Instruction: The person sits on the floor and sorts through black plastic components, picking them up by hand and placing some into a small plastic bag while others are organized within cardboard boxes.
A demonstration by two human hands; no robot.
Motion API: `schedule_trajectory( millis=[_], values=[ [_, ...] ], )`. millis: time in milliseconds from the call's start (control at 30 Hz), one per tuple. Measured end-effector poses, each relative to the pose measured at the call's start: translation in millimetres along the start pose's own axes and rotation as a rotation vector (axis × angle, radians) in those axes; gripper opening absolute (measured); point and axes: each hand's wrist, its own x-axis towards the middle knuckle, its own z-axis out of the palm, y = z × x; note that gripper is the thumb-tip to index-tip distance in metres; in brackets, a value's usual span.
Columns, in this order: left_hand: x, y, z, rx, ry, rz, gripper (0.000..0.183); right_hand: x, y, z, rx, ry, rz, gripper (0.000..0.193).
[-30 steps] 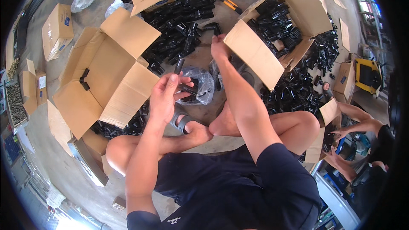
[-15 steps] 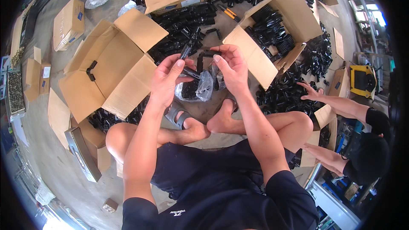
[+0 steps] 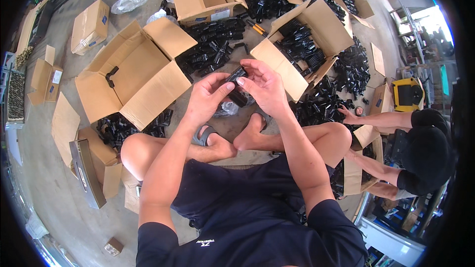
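My left hand [image 3: 208,96] and my right hand [image 3: 264,85] are together in front of me, above my feet. Between thumb and fingers they both grip a black angled plastic part [image 3: 237,74]. A second black piece [image 3: 237,98] angles down below it; whether the two are joined I cannot tell. Just under my hands lies a clear plastic bag [image 3: 226,109], partly covered by them. To the left, an open cardboard box [image 3: 156,94] has one black bent part [image 3: 112,76] inside. Beyond my hands spreads a heap of black parts [image 3: 210,49].
At the right stands an open box [image 3: 281,69] with many black parts, beside another heap [image 3: 319,104]. A co-worker's hand [image 3: 350,115] reaches into that heap. An orange-handled tool [image 3: 257,28] lies on the floor. A further open carton [image 3: 205,17] stands at the back.
My hands have come closer together, bringing the separate black pieces from each hand into contact or nearly so. The view has shifted slightly. The co-worker's hand stays at the right heap.
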Motion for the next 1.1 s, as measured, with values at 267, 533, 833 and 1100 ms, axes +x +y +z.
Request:
schedule_trajectory(
  millis=[267, 533, 833, 1100],
  values=[
    [-2.9, 7.2, 4.1, -0.002, -0.04, 0.001, 0.029, -9.7, -7.6, -3.8, 0.055, 0.024, 0.031, 0.042],
    [-6.7, 6.3, -13.0, -0.053, -0.115, 0.017, 0.028, -5.8, -1.9, -1.5, 0.004, -0.075, 0.026, 0.041],
    [2.1, -2.3, -13.5, 0.005, -0.159, -0.013, 0.033, -8.7, 0.2, -7.5, 0.009, -0.052, -0.011, 0.038],
    [-3.7, 5.4, 0.1, -0.046, -0.074, 0.045, 0.031, -9.0, -1.6, -4.1, 0.119, 0.033, -0.031, 0.036]
  ],
)
